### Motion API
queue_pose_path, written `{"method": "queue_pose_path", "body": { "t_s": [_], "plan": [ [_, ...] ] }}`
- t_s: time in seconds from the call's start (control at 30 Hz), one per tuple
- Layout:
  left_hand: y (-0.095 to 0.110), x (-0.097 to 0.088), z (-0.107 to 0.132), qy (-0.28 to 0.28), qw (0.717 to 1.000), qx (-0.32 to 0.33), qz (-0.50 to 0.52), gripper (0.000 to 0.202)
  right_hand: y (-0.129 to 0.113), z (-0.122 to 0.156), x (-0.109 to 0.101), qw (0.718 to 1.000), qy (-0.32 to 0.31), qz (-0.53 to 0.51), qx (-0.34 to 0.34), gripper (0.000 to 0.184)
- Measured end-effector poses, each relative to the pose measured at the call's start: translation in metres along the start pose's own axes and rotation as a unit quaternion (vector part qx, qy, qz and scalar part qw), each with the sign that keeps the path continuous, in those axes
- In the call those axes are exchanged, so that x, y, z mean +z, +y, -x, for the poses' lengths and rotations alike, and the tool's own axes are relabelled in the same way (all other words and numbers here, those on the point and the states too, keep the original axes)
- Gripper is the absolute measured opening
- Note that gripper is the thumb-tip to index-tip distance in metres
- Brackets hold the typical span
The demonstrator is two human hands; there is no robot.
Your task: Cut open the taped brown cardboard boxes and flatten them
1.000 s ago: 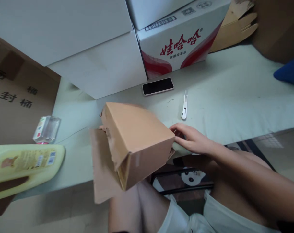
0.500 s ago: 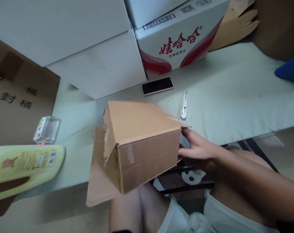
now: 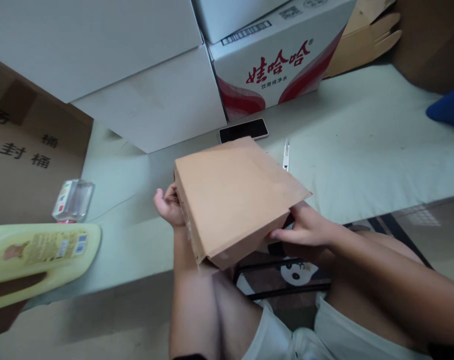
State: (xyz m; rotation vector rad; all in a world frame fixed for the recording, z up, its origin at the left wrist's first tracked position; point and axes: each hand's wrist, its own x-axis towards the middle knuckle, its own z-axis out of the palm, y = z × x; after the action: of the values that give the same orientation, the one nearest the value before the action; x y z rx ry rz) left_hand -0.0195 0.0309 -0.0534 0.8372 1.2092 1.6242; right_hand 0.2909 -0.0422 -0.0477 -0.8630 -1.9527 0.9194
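Observation:
I hold a brown cardboard box tilted above the near edge of a pale green table. My left hand grips its left side, fingers curled round the edge. My right hand grips its lower right corner, thumb and fingers pressed on the cardboard. A broad plain face of the box is turned up towards me.
A black phone and a white utility knife lie behind the box. White cartons and a red-printed carton stand at the back. A yellow bottle and a clear small bottle lie at the left, beside a brown carton.
The box has turned over so a plain face is up and the loose flap no longer shows. My left hand has come into view on its left side. My right hand stays on its right.

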Motion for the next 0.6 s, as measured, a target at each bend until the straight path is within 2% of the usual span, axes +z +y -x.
{"method": "queue_pose_path", "body": {
  "t_s": [0.1,0.23,0.37,0.5,0.6],
  "plan": [
    [0.011,0.002,-0.001,0.001,0.999,-0.049,-0.002,0.056,0.004,0.000,0.003,0.998,0.030,0.052,0.024,0.071],
    [0.023,0.009,0.004,-0.043,0.996,-0.072,-0.010,0.063,0.006,-0.002,0.006,0.986,0.106,0.099,0.084,0.071],
    [0.031,0.015,0.022,-0.064,0.992,-0.101,0.036,0.063,0.001,-0.008,0.003,0.963,0.170,0.145,0.150,0.046],
    [0.031,0.006,0.038,-0.105,0.980,-0.169,0.025,0.065,-0.005,-0.012,-0.002,0.965,0.161,0.103,0.180,0.029],
    [0.029,-0.001,0.039,-0.138,0.955,-0.262,-0.021,0.061,-0.007,-0.015,-0.006,0.962,0.180,0.012,0.206,0.030]
  ]
}}
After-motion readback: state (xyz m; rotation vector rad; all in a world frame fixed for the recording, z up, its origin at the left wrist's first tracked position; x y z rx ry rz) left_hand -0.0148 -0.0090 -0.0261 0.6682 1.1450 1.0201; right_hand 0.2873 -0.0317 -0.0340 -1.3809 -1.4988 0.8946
